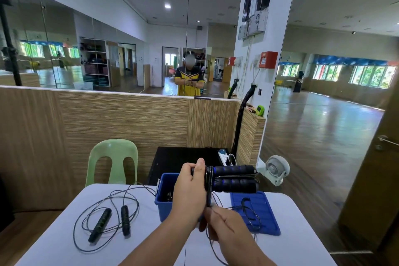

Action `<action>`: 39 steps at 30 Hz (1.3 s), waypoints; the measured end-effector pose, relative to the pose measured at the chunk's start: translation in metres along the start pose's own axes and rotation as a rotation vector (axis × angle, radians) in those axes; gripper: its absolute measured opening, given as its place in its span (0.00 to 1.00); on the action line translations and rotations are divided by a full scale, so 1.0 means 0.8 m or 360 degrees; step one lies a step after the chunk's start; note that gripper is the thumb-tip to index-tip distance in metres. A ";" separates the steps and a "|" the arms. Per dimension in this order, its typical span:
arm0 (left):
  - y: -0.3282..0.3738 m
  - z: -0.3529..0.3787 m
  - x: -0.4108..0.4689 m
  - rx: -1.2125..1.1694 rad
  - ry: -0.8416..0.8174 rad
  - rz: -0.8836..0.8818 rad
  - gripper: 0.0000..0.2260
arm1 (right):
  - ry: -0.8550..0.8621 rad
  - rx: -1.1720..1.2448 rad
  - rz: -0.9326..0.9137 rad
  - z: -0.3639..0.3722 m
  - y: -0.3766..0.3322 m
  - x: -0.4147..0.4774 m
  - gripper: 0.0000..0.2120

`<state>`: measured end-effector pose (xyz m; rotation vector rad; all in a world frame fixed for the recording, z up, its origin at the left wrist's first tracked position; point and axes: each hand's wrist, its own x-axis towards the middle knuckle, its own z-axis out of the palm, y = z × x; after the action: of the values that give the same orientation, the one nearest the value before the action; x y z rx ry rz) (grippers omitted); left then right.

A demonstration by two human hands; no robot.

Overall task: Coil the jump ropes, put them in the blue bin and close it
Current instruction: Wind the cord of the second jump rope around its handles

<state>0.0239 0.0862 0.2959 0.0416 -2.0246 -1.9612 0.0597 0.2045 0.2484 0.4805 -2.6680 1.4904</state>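
Head view: no writing legible anywhere.

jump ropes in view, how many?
2. One held in the left hand, blue-banded handles together; one loose on the table, black handles. The blue bin may hide more.

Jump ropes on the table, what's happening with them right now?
A person is winding one jump rope: the left hand grips its two blue-striped handles side by side, while the right hand pulls its cord around them. A second rope lies loose on the white table. The blue bin is open, its lid flat beside it.
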 end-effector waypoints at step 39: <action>-0.001 -0.035 0.015 0.0238 -0.0067 0.0171 0.16 | -0.0329 -0.0418 0.0079 -0.140 -0.146 0.084 0.17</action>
<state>0.0193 0.0565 0.2974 -0.0732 -2.1501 -1.7581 0.0177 0.2250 0.4169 0.5811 -2.9968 1.1299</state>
